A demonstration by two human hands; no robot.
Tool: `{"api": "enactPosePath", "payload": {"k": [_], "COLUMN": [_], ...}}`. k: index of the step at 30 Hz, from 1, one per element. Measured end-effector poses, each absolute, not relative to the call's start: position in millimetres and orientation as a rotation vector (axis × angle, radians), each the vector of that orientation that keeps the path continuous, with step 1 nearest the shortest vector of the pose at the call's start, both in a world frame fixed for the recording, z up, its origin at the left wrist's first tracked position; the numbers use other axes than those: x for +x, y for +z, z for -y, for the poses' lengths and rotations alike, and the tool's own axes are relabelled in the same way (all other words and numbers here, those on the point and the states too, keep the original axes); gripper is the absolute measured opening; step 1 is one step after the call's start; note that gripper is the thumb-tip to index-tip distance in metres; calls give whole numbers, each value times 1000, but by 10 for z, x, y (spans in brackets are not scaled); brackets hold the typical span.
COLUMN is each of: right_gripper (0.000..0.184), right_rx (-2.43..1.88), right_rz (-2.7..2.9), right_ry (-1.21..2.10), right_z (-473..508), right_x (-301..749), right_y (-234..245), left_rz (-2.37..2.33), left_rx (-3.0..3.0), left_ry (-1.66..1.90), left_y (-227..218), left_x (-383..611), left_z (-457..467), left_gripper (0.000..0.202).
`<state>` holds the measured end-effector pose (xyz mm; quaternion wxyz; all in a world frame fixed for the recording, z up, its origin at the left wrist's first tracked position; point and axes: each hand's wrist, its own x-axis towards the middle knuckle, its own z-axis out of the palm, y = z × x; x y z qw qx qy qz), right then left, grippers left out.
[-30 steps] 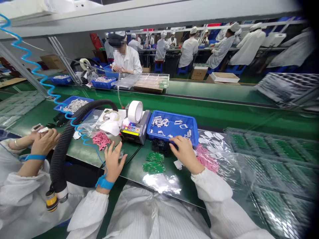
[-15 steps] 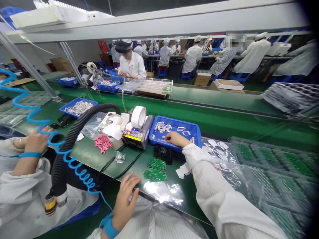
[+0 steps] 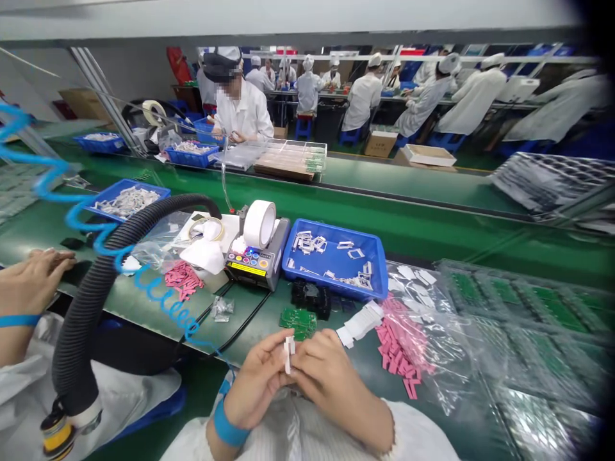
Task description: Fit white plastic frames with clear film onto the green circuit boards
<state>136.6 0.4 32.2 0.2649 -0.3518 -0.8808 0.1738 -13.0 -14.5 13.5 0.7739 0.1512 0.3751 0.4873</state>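
Observation:
My left hand and my right hand meet low in the middle of the view, and a small white piece stands pinched between them. Its lower part is hidden by my fingers. Just beyond my hands lies a green circuit board, partly covered by my fingers' edge of view. Near my right hand are a white folded strip and loose pink pieces on a clear plastic bag. A blue wrist strap circles my left wrist.
Beyond my hands stand a blue tray of white pieces, a tape dispenser and a heap of black parts. A co-worker's hand rests at far left, behind a black corrugated hose. Bagged green boards lie at right.
My right hand has come back from the blue tray toward me. My left hand has risen to meet it, and the two now pinch a small white piece.

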Motion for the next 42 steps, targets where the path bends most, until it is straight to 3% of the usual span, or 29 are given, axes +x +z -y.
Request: {"api": "enactPosePath", "payload": {"k": [2,6,8,12,15,21,23,26,28,30,37,42], "right_gripper": [10,22,20,11,21,17,15,12,4,7,28,1], "right_rx": [-948,-1372,-1450,-1314,-1178,-1060,-1060,-862,-799,-746,-755,-809], "right_rz": [2417,2355,2369,2449,2439,2244,2244,2373,2342,2347,2263,2141], "right_ry": [505,220,171,224,229,217,425,1108,1737,2011,2443,2434], "right_z": [-152,-611,-796,-971,-985,-856,-814,-761,-681,-522,300,270], "right_x": [1488,1804,1913,2018,2081,1938,1618,801,127,-527,-1695,-1278], "right_y": [313,142,-4,-203,-224,201,451,645,554,327,-178,98], "left_rz": [-859,-877,-817,-724,-695,-877,-1011,-1160,-1223,-1251,-1354,-1226], "left_rx": [283,200,169,117,91,-107,-261,-459,-492,-467,-374,-298], "left_ry": [1065,1079,1064,1048,1095,1351,1546,1806,1861,1870,1886,1839], "left_y": [125,74,31,-36,-66,-316,-425,-506,-501,-475,-469,-418], "left_x": [-144,-243,-324,-495,-632,-1230,-1553,-2004,-2198,-2290,-2341,-2250], "left_z": [153,168,194,275,369,822,1020,1250,1346,1413,1595,1570], "left_gripper": [32,35,33,30,31,26,29,35,36,36,36,30]}}
